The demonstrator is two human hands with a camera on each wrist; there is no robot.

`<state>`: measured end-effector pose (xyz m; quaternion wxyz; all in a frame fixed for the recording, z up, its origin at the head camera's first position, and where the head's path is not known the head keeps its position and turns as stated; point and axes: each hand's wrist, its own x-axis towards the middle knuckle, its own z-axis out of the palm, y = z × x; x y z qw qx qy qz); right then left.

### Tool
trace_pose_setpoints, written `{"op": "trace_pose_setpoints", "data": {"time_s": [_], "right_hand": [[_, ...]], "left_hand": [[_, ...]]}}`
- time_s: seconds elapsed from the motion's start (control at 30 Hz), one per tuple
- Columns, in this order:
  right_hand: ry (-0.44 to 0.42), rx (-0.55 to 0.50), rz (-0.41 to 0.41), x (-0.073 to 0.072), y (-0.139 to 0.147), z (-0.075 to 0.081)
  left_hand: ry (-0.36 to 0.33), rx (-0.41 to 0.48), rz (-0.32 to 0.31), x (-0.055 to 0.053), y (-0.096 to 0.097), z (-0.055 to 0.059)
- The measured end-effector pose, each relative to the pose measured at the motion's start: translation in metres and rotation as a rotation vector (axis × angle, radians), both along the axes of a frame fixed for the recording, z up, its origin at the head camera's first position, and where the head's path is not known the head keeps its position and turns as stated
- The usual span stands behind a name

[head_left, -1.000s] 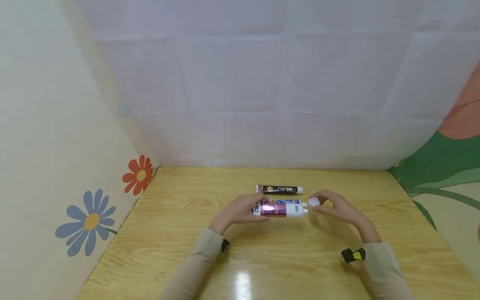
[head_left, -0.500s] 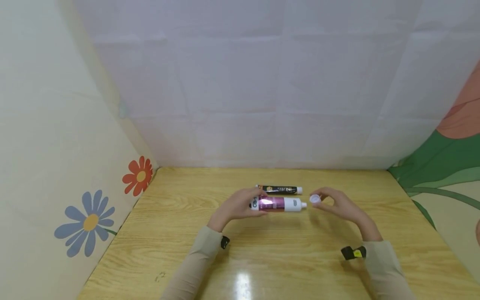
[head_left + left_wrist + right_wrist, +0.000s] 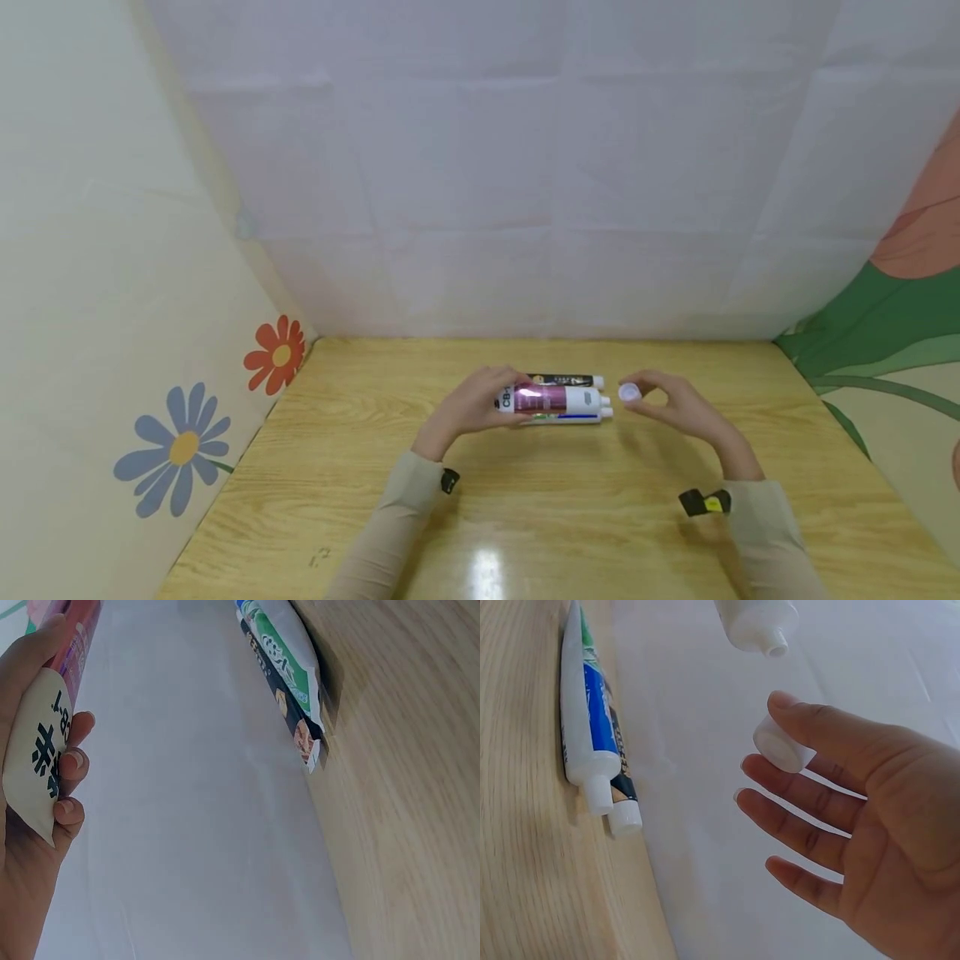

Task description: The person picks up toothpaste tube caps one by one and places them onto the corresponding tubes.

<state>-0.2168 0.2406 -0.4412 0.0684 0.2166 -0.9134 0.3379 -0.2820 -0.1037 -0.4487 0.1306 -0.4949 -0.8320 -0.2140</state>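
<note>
My left hand (image 3: 472,408) grips the tail end of a pink-and-white toothpaste tube (image 3: 540,398), thumb on one side and fingers on the other. The tube lies level above the table, its uncapped white nozzle (image 3: 776,646) pointing right. Between thumb and fingers, my right hand (image 3: 678,410) pinches a round white cap (image 3: 780,746), a short gap away from that nozzle. In the right wrist view its other fingers are spread. Below the held tube lie a white, green and blue toothpaste tube (image 3: 598,712) and a black tube (image 3: 581,380), both partly hidden in the head view.
The two lying tubes rest side by side on the wood-grain table (image 3: 337,467), nozzle ends to the right. A pale cloth backdrop (image 3: 465,183) rises behind the table. Flower-patterned panels (image 3: 180,442) stand at both sides.
Both hands have shifted slightly upward in the head view, carrying the pink-and-white tube and the cap. The held tube now overlaps the black tube, and the blue-and-white tube shows below it.
</note>
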Motion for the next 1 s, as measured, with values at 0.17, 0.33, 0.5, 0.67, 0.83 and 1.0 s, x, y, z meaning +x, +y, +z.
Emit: {"op": "trace_pose_setpoints", "data": {"time_s": [0.17, 0.33, 0.5, 0.67, 0.83, 1.0], "right_hand": [[0.025, -0.010, 0.008, 0.000, -0.001, 0.002], [0.037, -0.015, 0.013, 0.000, -0.003, 0.004], [0.031, -0.009, 0.002, 0.001, -0.005, 0.006], [0.047, -0.008, -0.002, -0.001, -0.006, 0.009], [0.090, -0.016, 0.001, -0.003, -0.007, 0.012], [0.112, -0.044, -0.027, -0.006, -0.008, 0.014]], "left_hand": [[0.014, 0.002, 0.018, -0.001, -0.001, 0.001], [0.045, 0.008, 0.013, -0.002, -0.002, 0.003], [0.064, 0.009, 0.019, -0.001, -0.002, 0.007], [0.073, 0.013, 0.024, -0.001, -0.002, 0.013], [0.118, 0.024, 0.021, -0.004, -0.002, 0.016], [0.159, 0.043, 0.013, -0.005, -0.002, 0.018]]}}
